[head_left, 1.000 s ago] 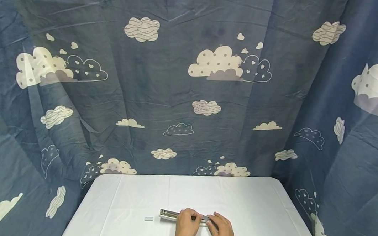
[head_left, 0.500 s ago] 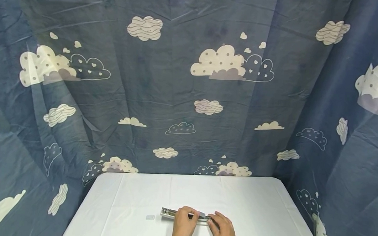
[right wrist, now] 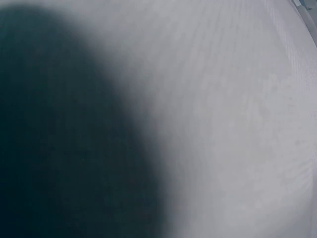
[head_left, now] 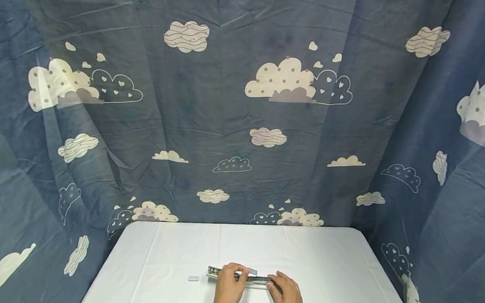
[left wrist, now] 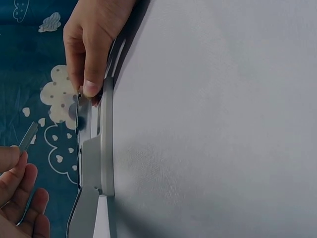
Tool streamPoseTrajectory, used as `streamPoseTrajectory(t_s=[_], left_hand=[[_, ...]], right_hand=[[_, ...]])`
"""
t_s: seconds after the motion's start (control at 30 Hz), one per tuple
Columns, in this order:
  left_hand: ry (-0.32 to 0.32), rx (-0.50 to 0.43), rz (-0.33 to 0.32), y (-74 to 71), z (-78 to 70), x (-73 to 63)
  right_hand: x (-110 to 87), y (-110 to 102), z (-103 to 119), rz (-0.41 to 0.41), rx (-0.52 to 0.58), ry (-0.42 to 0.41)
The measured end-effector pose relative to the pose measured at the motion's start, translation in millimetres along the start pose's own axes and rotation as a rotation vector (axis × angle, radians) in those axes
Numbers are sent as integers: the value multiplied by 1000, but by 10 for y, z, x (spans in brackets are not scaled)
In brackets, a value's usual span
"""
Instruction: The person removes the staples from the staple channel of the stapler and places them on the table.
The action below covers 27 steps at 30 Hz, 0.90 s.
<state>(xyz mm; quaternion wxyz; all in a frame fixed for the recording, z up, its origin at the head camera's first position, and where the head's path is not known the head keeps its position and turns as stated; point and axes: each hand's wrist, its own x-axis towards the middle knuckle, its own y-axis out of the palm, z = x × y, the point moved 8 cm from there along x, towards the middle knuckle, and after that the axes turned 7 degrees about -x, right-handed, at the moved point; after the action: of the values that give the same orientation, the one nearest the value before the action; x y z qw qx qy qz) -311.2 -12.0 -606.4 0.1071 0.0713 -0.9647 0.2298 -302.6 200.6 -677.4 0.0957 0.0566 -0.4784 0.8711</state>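
Observation:
A silver-grey stapler (head_left: 256,280) lies lengthwise across the table, its top opened so the long channel shows. My left hand (head_left: 228,287) pinches a short grey strip of staples (head_left: 252,271) between thumb and fingers, just above the stapler. In the left wrist view this staple strip (left wrist: 28,137) stands out apart from the stapler's body (left wrist: 91,163). My right hand (head_left: 287,295) grips the stapler's right end with thumb and fingertips, seen also at the top of the left wrist view. The left hand covers part of the stapler in the head view.
A second small grey staple strip (head_left: 193,278) lies on the white table (head_left: 171,248), left of the stapler. Blue cloud-print curtains (head_left: 203,122) hang behind and at both sides. The right wrist view holds mostly a dark blur and the white tabletop.
My left hand has moved left and drawn the staple strip up and away from the stapler's right part. The right hand keeps its grip on the stapler's end.

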Motion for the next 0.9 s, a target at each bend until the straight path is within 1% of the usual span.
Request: streamPoseTrajectory(t_s=[0.13,0.3,0.5,0.6,0.73,0.9], left_hand=[[8,-6,-10,-90,-12,22],[36,-19,-34,-233,-35,65],[23,-24,-56,-400,15,103],[30,-13,-71,-495,41,119],[39,-9,-99,-629,73,143],[22,-30,-128,-772,133,188]], right_hand=[[-4,8,11,-3,-6,-3],[-1,14,7,-3,-6,-3],[-1,4,13,-2,-12,-9],[2,7,17,3,-16,-16],[4,7,14,11,-19,-12],[-1,14,7,29,-16,9]])
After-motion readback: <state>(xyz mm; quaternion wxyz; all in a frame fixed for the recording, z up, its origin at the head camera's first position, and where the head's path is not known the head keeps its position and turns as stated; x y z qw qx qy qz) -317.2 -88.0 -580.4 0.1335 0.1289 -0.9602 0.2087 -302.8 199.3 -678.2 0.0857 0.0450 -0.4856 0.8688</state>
